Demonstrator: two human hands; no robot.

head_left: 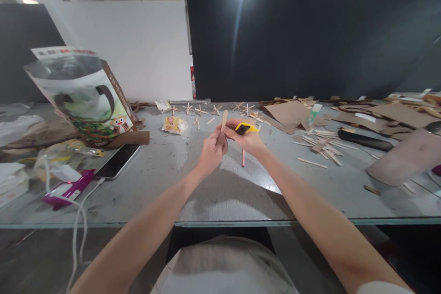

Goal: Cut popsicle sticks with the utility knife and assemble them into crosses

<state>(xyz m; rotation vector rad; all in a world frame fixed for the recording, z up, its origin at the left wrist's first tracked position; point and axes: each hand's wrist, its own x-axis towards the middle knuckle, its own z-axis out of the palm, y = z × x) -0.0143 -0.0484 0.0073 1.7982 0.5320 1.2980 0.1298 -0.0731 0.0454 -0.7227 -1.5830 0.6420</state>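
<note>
The stick [224, 119] is between the two hands, its long way pointing away from the body. The left hand [212, 150] is closed, pinching its near end. The right hand [253, 142], curled round a yellow tool [253, 127], has fingertips right by the stick, over the bench [220, 193].

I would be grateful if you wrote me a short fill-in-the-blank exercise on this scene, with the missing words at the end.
The left hand grips a stick made of ____.
The right hand holds a tool coloured black and ____.
Of the two hands, the ____ one is nearer to the phone.
The cable plugged into the phone is ____.

Missing words: wood; yellow; left; white.
</note>
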